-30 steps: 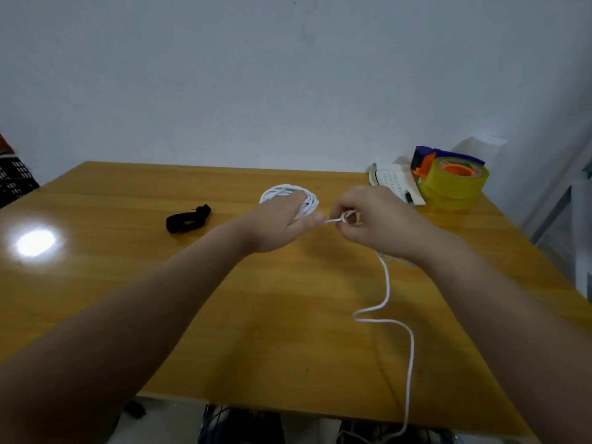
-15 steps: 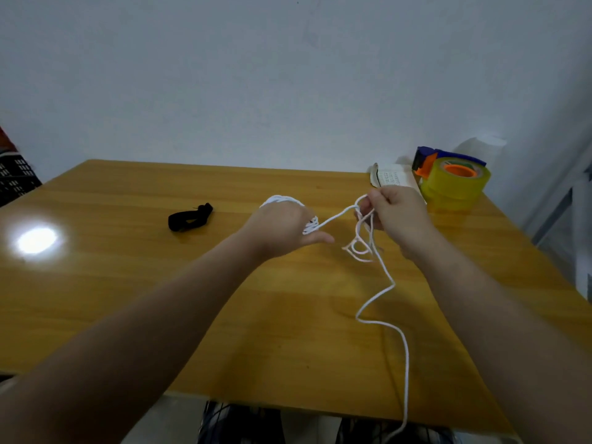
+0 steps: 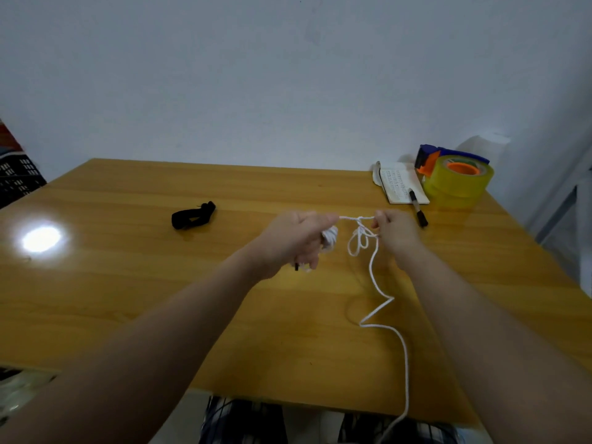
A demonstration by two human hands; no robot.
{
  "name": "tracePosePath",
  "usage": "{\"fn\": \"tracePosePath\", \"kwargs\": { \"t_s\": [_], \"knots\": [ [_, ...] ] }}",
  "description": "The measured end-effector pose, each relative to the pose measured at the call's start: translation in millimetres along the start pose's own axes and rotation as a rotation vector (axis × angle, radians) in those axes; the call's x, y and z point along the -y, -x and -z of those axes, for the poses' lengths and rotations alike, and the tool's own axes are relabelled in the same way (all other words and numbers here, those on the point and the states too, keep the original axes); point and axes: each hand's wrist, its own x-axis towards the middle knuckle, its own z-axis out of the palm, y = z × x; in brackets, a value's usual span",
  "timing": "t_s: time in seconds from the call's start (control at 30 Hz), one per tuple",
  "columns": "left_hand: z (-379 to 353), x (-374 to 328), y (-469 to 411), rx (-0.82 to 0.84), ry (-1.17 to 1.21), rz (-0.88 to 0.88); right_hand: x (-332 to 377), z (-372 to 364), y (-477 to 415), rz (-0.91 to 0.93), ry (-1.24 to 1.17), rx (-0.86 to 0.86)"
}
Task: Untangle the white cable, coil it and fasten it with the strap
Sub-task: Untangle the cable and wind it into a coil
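My left hand (image 3: 293,240) grips a bundle of coiled white cable (image 3: 330,240) above the middle of the wooden table (image 3: 128,283). A short taut stretch of cable runs from it to my right hand (image 3: 395,233), which pinches the cable beside a small tangle of loops (image 3: 360,240) hanging between the hands. From there the loose cable (image 3: 381,310) snakes down across the table and drops over the front edge. The black strap (image 3: 192,216) lies on the table to the left of my left hand, apart from it.
A roll of yellow tape on a blue and orange dispenser (image 3: 458,181) stands at the back right corner. Next to it lie a small notebook (image 3: 402,185) and a black marker (image 3: 418,211). A black crate (image 3: 17,181) sits beyond the table's left edge.
The hands first drew apart and exposed the tangle of loops. My left hand then turned the coil downward, and the cable between the hands is now pulled level and taut.
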Motion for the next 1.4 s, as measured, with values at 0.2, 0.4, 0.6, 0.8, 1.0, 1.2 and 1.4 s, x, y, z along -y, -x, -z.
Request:
{"fn": "tracePosePath", "kwargs": {
  "t_s": [0.2, 0.4, 0.6, 0.8, 1.0, 1.2, 1.4],
  "knots": [
    [2, -17, -16, -0.101, 0.551, -0.005, 1, -4, 4, 0.071, 0.057, 0.128],
    [41, -1, -22, -0.421, 0.464, 0.072, 26, 5, 16, -0.283, -1.341, 0.300],
    [44, 20, -15, -0.544, 0.459, 0.150, 38, 16, 21, -0.086, -1.146, 0.300],
    [26, 5, -20, -0.391, 0.328, 0.095, 53, -5, 50, 0.136, -0.534, 0.544],
    [20, -14, -30, -0.314, 0.105, 0.017, 50, -16, 62, 0.104, -0.507, 0.818],
    [41, -19, -30, -0.513, 0.069, 0.105, 48, 7, 59, 0.324, -0.192, 0.677],
    [28, -13, -30, -0.238, 0.488, 0.234, 32, 13, 31, 0.369, -0.039, 0.194]
  ]
}}
